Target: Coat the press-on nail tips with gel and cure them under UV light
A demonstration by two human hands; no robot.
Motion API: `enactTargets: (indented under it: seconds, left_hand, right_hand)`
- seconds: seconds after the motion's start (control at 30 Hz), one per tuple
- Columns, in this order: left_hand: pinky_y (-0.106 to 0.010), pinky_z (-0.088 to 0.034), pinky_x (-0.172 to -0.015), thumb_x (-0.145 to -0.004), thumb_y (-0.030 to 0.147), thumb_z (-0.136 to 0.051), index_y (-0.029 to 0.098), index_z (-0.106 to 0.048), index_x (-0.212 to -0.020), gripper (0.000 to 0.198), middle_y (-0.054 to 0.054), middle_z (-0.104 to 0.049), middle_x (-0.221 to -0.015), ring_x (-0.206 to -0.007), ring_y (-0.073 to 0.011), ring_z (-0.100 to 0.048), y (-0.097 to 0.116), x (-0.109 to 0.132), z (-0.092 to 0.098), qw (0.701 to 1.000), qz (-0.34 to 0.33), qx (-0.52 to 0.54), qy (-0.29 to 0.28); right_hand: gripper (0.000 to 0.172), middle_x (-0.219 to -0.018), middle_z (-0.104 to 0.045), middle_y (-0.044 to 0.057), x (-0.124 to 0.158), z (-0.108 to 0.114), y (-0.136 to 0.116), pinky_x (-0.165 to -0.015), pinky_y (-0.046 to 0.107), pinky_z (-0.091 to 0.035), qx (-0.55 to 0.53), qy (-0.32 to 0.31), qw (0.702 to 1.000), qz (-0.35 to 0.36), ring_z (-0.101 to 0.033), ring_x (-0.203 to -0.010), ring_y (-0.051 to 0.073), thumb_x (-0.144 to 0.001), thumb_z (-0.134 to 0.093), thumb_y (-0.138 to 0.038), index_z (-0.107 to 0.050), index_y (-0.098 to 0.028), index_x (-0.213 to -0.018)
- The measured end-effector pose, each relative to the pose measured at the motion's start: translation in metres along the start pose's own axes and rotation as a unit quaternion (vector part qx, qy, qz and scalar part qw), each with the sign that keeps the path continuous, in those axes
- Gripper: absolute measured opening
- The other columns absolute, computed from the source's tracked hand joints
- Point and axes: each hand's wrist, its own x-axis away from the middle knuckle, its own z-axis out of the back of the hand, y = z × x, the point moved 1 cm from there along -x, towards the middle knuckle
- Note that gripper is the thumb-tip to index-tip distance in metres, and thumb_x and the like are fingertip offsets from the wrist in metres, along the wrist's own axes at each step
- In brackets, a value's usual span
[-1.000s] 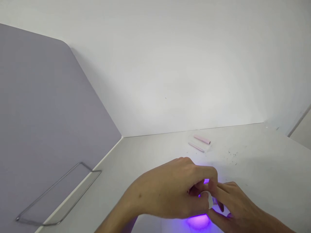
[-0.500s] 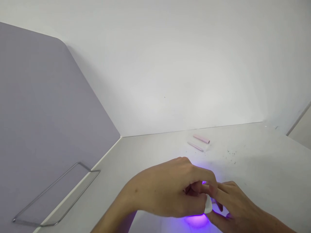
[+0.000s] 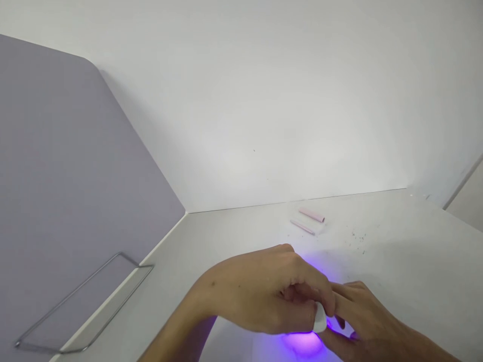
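Observation:
My left hand [image 3: 264, 291] is closed around a small white lamp [image 3: 320, 319], which shines violet light downward. Only the lamp's rounded white end shows between my thumb and fingers. My right hand [image 3: 364, 322] is close beside it on the right. Its fingers and thumb are apart, reaching toward the lamp, and its fingertips are partly hidden behind my left hand. A bright violet patch [image 3: 305, 344] glows on the table below my left hand, and violet light also falls between my right fingers.
On the white table [image 3: 415, 261] lie a thin pink pen-like stick [image 3: 302, 227] and a thicker pink tube [image 3: 311, 215]. Several tiny bits [image 3: 358, 237] are scattered to their right. At left, a bent metal wire frame [image 3: 86, 301] stands by a grey panel [image 3: 68, 166]. A white wall rises behind.
The lamp and the fingers of my left hand have shifted slightly, and a bit more of the lamp's white end shows. My right hand has hardly moved.

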Motion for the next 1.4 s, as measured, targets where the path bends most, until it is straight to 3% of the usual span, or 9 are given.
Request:
enactTargets:
  seconds: [0.17, 0.43, 1.03, 1.4]
  left_hand:
    - [-0.015, -0.043, -0.057, -0.077, -0.001, -0.054, 0.009, -0.077, -0.108, 0.04, 0.001, -0.062, -0.066, -0.056, -0.0064, -0.051, 0.0013, 0.0, 0.0013, 1.0, 0.0, -0.003, -0.014]
    - [-0.014, -0.049, -0.062, -0.078, 0.004, -0.055, 0.012, -0.076, -0.108, 0.038, 0.002, -0.06, -0.062, -0.059, -0.008, -0.06, -0.0032, -0.0037, 0.0024, 0.996, 0.029, 0.062, -0.055]
    - [-0.011, -0.048, -0.061, -0.077, 0.004, -0.058, 0.01, -0.076, -0.104, 0.034, 0.002, -0.062, -0.064, -0.059, -0.007, -0.061, -0.0059, -0.004, 0.0033, 0.996, 0.027, 0.057, -0.062]
    - [-0.009, -0.044, -0.057, -0.076, 0.001, -0.06, 0.009, -0.076, -0.099, 0.029, 0.003, -0.059, -0.063, -0.057, -0.0048, -0.056, -0.0056, -0.0044, 0.003, 0.997, 0.005, 0.056, -0.047]
  right_hand:
    - [0.017, -0.078, -0.074, -0.005, 0.0017, -0.0016, 0.0022, -0.06, 0.021, -0.046, -0.019, 0.0, 1.0, 0.002, -0.062, -0.057, 0.01, -0.086, -0.052, -0.009, -0.061, -0.023, -0.088]
    - [0.021, -0.078, -0.075, -0.006, -0.0035, 0.0, 0.0012, -0.058, 0.021, -0.047, -0.033, 0.004, 0.999, 0.019, -0.062, -0.053, 0.01, -0.088, -0.048, -0.011, -0.063, -0.025, -0.088]
    - [0.021, -0.076, -0.075, -0.003, -0.0014, 0.0015, -0.0009, -0.056, 0.022, -0.049, -0.025, -0.009, 1.0, 0.015, -0.063, -0.054, 0.012, -0.094, -0.047, -0.015, -0.064, -0.024, -0.086]
    - [0.022, -0.077, -0.076, -0.002, -0.0012, -0.0033, 0.0039, -0.057, 0.023, -0.05, -0.011, -0.01, 1.0, 0.019, -0.066, -0.056, 0.013, -0.095, -0.047, -0.015, -0.067, -0.023, -0.096]
